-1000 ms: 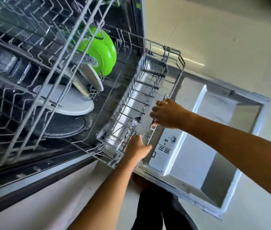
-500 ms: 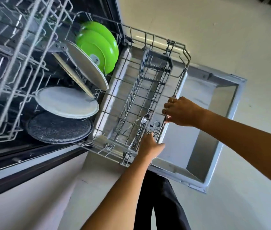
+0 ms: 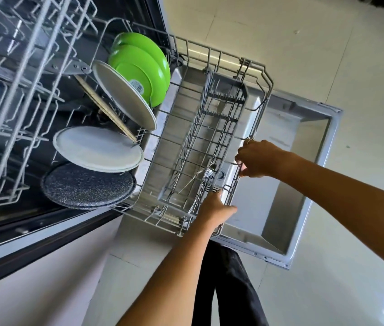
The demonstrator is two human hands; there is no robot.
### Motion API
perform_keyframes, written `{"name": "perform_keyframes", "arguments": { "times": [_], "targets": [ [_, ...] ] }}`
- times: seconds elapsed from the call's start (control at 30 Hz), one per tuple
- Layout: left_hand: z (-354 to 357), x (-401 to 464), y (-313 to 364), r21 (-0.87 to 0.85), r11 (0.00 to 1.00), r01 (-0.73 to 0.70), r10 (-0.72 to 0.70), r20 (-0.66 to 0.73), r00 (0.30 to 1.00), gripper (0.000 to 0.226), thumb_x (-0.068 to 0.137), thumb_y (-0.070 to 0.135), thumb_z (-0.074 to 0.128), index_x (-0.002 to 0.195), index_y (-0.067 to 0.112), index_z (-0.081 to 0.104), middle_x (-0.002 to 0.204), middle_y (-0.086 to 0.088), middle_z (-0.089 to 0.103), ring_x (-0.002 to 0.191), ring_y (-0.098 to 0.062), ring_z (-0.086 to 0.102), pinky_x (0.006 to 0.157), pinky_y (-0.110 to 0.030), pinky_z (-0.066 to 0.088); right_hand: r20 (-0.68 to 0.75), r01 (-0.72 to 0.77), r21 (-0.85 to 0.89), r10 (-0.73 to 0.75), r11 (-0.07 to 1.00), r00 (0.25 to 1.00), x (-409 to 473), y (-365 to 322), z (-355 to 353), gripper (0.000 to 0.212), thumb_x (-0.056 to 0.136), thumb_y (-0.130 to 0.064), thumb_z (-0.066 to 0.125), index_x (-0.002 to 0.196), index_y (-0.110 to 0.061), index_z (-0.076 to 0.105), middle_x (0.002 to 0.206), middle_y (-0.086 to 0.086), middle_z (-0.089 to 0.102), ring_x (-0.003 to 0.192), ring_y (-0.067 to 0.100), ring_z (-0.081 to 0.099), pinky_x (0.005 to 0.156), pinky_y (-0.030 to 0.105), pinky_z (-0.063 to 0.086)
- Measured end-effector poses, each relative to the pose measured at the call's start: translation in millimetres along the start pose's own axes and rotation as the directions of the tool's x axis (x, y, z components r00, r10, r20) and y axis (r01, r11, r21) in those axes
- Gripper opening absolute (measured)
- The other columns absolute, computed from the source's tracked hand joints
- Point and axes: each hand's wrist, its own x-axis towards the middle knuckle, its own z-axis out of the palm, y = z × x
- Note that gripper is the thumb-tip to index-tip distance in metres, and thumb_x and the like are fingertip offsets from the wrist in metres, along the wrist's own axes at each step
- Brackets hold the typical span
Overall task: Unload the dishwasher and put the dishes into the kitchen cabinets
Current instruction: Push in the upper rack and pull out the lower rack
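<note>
The lower dishwasher rack (image 3: 259, 76) is pulled partway out over the open door (image 3: 308, 165). My right hand (image 3: 259, 158) grips the rack's front wire. My left hand (image 3: 217, 208) holds the same front edge lower down. In the rack stand two green plates (image 3: 144, 64), a tilted white plate (image 3: 120, 95), a flat white plate (image 3: 94, 149) and a dark speckled plate (image 3: 85, 184). A grey cutlery basket (image 3: 212, 128) holds a spoon (image 3: 207, 172) and other cutlery.
The upper wire rack (image 3: 22, 67) hangs over the plates at the left. Pale cabinet fronts (image 3: 33, 290) run below the dishwasher. The glossy tiled floor (image 3: 327, 55) lies to the right, and dark trouser legs (image 3: 228, 278) stand beside the door.
The lower rack has slid further out over the door with both hands on its front edge. The plates have come out from under the upper rack into fuller view.
</note>
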Motion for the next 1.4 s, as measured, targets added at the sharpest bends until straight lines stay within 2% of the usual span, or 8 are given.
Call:
{"name": "perform_keyframes", "arguments": {
  "times": [0.1, 0.23, 0.37, 0.53, 0.63, 0.93, 1.23, 1.4],
  "targets": [
    [-3.1, -1.9, 1.5, 0.019, 1.000, -0.006, 0.004, 0.097, 0.995, 0.078, 0.086, 0.030, 0.061, 0.151, 0.019, 0.019, 0.154, -0.006, 0.029, 0.124, -0.017, 0.047, 0.095, -0.024, 0.039, 0.069, -0.053, 0.016, 0.051, 0.998, 0.996, 3.5, -0.1, -0.1, 0.035, 0.089, -0.036, 0.061, 0.118, -0.016, 0.062, 0.116, 0.003, 0.064, 0.120, 0.022, 0.049, 0.085, 0.035, 0.047],
    [-7.2, -7.5, 6.3, 0.050, 0.999, 0.010, -0.020, 0.208, 0.978, 0.084, 0.087, 0.038, 0.061, 0.152, 0.022, 0.011, 0.158, -0.006, 0.017, 0.141, -0.025, 0.028, 0.113, -0.037, 0.029, 0.149, -0.108, 0.011, 0.105, 0.994, 0.983, 5.4, -3.9, -4.0, 0.035, 0.087, -0.030, 0.064, 0.118, -0.013, 0.061, 0.115, 0.005, 0.063, 0.117, 0.024, 0.050, 0.084, 0.035, 0.046],
    [-8.3, -17.8, 7.2, 0.088, 0.995, -0.037, 0.014, 0.242, 0.970, 0.081, 0.087, 0.038, 0.060, 0.151, 0.021, 0.013, 0.158, -0.004, 0.019, 0.143, -0.025, 0.025, 0.114, -0.037, 0.027, 0.113, -0.146, 0.045, 0.140, 0.988, 0.984, -0.9, -6.6, -3.2, 0.033, 0.088, -0.025, 0.062, 0.119, -0.015, 0.058, 0.118, 0.004, 0.061, 0.119, 0.023, 0.048, 0.087, 0.036, 0.046],
    [-23.6, -35.9, 1.3, 0.064, 0.995, -0.072, 0.057, 0.207, 0.977, 0.070, 0.087, 0.037, 0.056, 0.148, 0.023, 0.025, 0.152, -0.005, 0.034, 0.131, -0.022, 0.044, 0.105, -0.032, 0.037, 0.078, -0.207, 0.180, 0.196, 0.962, 0.978, -15.0, -17.0, -3.5, 0.038, 0.091, -0.029, 0.057, 0.127, -0.017, 0.052, 0.129, 0.005, 0.054, 0.126, 0.025, 0.044, 0.098, 0.041, 0.042],
    [-34.2, -45.5, -8.9, 0.026, 0.999, -0.045, 0.040, 0.176, 0.984, 0.066, 0.087, 0.039, 0.056, 0.146, 0.024, 0.030, 0.146, -0.004, 0.043, 0.120, -0.018, 0.054, 0.098, -0.029, 0.041, 0.073, -0.206, 0.128, 0.198, 0.970, 0.977, -21.2, -28.4, -7.1, 0.035, 0.094, -0.034, 0.049, 0.124, -0.016, 0.054, 0.129, 0.002, 0.055, 0.124, 0.024, 0.050, 0.098, 0.040, 0.041],
    [-22.7, -66.9, -26.3, -0.020, 0.999, 0.034, -0.033, 0.056, 0.998, 0.067, 0.086, 0.035, 0.058, 0.146, 0.019, 0.032, 0.149, -0.003, 0.039, 0.128, -0.017, 0.047, 0.104, -0.028, 0.039, -0.005, -0.117, -0.110, 0.118, 0.987, 0.993, -34.3, -36.5, 2.4, 0.030, 0.095, -0.029, 0.046, 0.119, -0.017, 0.059, 0.124, -0.002, 0.057, 0.121, 0.019, 0.052, 0.097, 0.040, 0.040],
    [19.3, -82.9, 8.0, 0.201, 0.979, -0.039, 0.035, 0.025, 0.999, 0.063, 0.092, 0.034, 0.052, 0.147, 0.017, 0.029, 0.153, -0.005, 0.031, 0.138, -0.022, 0.035, 0.112, -0.033, 0.032, 0.013, -0.088, -0.083, 0.089, 0.993, 0.996, -47.6, -15.6, 22.6, 0.033, 0.093, -0.025, 0.046, 0.123, -0.015, 0.057, 0.127, 0.000, 0.055, 0.122, 0.021, 0.050, 0.098, 0.039, 0.040],
    [30.0, -93.5, 17.1, 0.207, 0.977, -0.057, 0.063, -0.022, 0.998, 0.059, 0.093, 0.029, 0.050, 0.147, 0.017, 0.030, 0.150, -0.008, 0.036, 0.130, -0.025, 0.046, 0.105, -0.035, 0.039, 0.072, -0.111, -0.012, 0.112, 0.994, 0.991, -60.6, 5.4, 40.4, 0.038, 0.094, -0.034, 0.047, 0.125, -0.015, 0.057, 0.128, 0.001, 0.057, 0.122, 0.023, 0.051, 0.097, 0.040, 0.046]
  ]
}}
